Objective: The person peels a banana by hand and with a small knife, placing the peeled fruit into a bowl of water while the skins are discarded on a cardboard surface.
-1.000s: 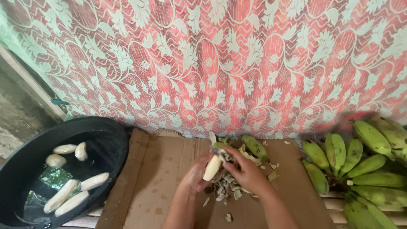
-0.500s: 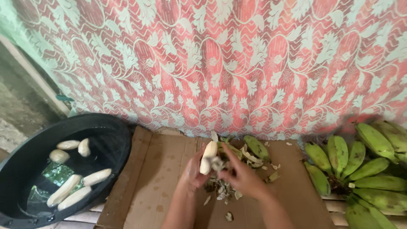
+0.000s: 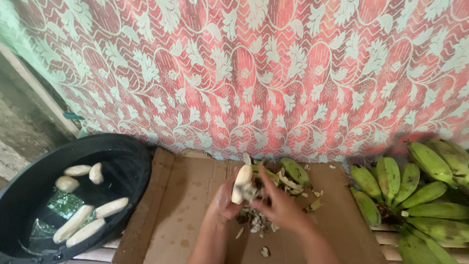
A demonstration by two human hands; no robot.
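Bare hands peeling a banana over cardboard.
The left hand [image 3: 223,201] is gripping the smooth pale peeled banana [image 3: 241,184]; the right hand [image 3: 278,205] is pinching its ragged peel.

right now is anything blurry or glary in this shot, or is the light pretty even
Head view: soft, even daylight with no hard shadows; the hands, left and right, and the pale peeled banana look slightly motion-soft; a greenish reflection sits on the water in the round black plastic basin; the red floral lace cloth stays sharp.
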